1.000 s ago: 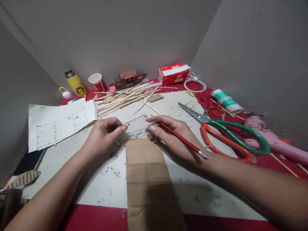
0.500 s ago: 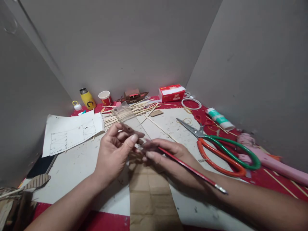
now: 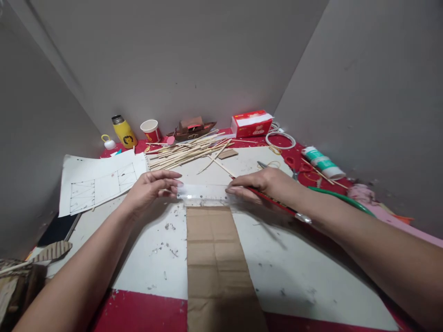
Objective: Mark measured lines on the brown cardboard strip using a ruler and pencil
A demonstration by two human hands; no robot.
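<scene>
Clear plastic ruler lies flat and crosswise, just past the far end of the long brown cardboard strip, its near edge about touching that end. Left hand is at the ruler's left end, beyond and left of the strip; fingers nearly straight and close together, thumb under them, narrow pinch on the ruler tip. Right hand is at the ruler's right end, beyond and right of the strip; fingertips pressed on the ruler, the other fingers curled around a red pencil with a metal cap, which slants back along the wrist.

The strip lies on a white speckled work board and runs toward the camera. Beyond the strip: a loose bundle of thin wooden sticks, then a brown model boat at the wall. Far left of the strip: a white paper sheet with a pencilled grid drawing; behind it a yellow bottle and a red-and-white paper cup. Far right of the strip: a red tissue box, a white cable coil, a white-and-green glue tube and green-handled scissors, partly hidden by the right forearm.
</scene>
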